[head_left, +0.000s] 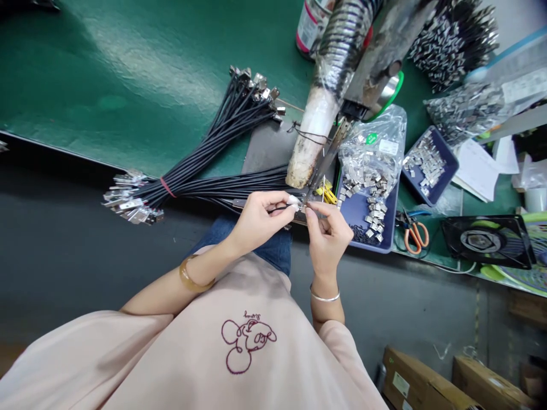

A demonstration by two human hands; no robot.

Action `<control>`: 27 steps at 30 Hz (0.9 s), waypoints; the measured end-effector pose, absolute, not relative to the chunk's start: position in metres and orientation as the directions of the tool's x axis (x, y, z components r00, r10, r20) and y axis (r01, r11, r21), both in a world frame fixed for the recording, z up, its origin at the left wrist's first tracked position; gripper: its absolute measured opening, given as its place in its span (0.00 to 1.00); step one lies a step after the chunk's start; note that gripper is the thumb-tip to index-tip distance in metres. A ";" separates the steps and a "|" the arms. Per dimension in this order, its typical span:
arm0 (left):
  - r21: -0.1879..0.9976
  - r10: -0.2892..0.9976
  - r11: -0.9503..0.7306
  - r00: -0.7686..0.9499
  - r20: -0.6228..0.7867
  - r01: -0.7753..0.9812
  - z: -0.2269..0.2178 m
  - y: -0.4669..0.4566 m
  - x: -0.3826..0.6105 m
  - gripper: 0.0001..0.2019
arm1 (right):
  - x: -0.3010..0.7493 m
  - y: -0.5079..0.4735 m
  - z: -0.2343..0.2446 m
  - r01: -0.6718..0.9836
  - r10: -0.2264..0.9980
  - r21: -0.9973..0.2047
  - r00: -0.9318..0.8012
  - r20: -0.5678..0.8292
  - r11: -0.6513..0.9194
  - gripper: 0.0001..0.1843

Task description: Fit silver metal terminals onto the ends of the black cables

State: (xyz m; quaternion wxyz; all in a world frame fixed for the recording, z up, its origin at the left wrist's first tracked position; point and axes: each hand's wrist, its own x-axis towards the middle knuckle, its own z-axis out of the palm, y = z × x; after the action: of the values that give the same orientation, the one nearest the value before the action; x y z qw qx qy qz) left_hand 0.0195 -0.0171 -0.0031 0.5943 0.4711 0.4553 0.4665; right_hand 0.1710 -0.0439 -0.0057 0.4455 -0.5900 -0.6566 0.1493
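My left hand (265, 221) is closed in a pinch on the end of a black cable (278, 209). A white covering wraps one of its fingertips. Facing it, my right hand (328, 232) pinches a small metal connector shell (304, 209), held against the cable end. The exact fit between the two is hidden by my fingers. Just above both hands hangs a soldering-type metal arm (329, 149) beside a taped white nozzle (308, 139). Black cables (239, 181) with metal plugs lie to the left, one bundle tied with a red band (167, 187).
A blue tray (354, 212) of metal shells lies right of my hands, with a yellow tool (327, 192) near it. Farther right are a smaller tray (448, 165), orange-handled pliers (415, 236) and a black fan (487, 241). Cardboard boxes (419, 381) stand on the floor.
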 end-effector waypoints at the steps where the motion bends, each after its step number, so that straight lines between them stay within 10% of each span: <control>1: 0.985 0.981 0.130 0.162 -0.110 -0.117 -0.003 -0.018 0.019 0.06 | 0.171 -0.045 -0.007 0.644 0.912 -0.721 0.087 0.402 0.256 0.08; 14: 0.984 0.946 0.137 0.309 -0.096 -0.114 0.001 -0.018 0.010 0.06 | 0.180 -0.058 0.000 0.689 0.883 -0.640 0.001 0.470 0.340 0.07; 21: 0.993 0.905 0.079 0.424 -0.032 -0.093 0.010 -0.025 -0.001 0.04 | 0.180 -0.057 0.005 0.538 0.984 -0.841 0.110 0.137 0.057 0.19; 27: 0.995 0.909 0.062 0.416 -0.025 -0.076 0.011 -0.028 -0.003 0.08 | 0.179 -0.070 0.005 0.747 0.874 -0.593 0.033 0.484 0.301 0.11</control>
State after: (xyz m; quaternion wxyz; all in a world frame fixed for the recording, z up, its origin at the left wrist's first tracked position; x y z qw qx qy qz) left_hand -0.0031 -0.0277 0.0109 0.6270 0.5609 0.3712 0.3930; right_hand 0.1794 -0.0700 0.0046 0.4156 -0.5863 -0.6911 0.0768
